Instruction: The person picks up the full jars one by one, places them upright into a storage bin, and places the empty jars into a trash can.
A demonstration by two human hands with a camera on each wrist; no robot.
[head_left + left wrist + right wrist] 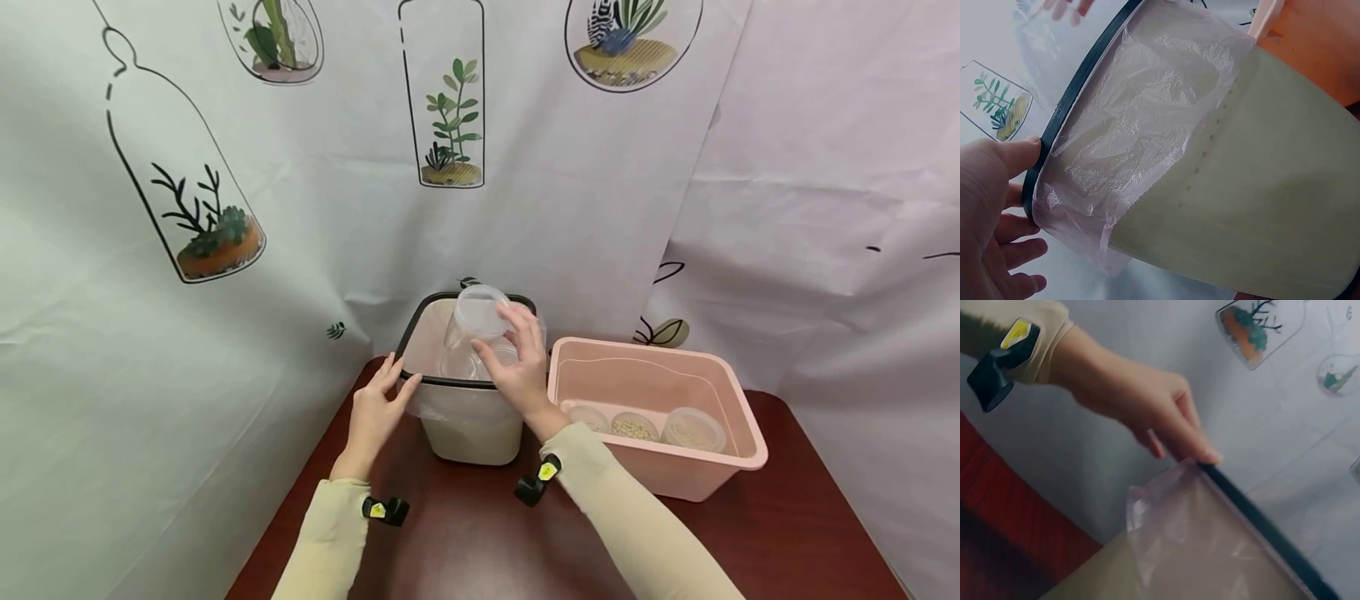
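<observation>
A cream trash bin (472, 433) with a dark rim (1075, 87) and a thin translucent bag (1141, 106) folded over it stands at the back of the table. At its left front corner my left hand (375, 412) grips the rim, thumb on one side and fingers on the other. My right hand (525, 367) holds a clear plastic container (480, 312) by its side over the bin's mouth, between thumb and fingers. Clear plastic (459, 362) also shows beneath it inside the bin. In the right wrist view the container is hidden.
To the right of the bin stands a pink tub (652, 350). Along its near side lie several round clear containers, one with pale grains (634, 427). Both stand on a dark red table (465, 542). A printed curtain (360, 225) hangs close behind.
</observation>
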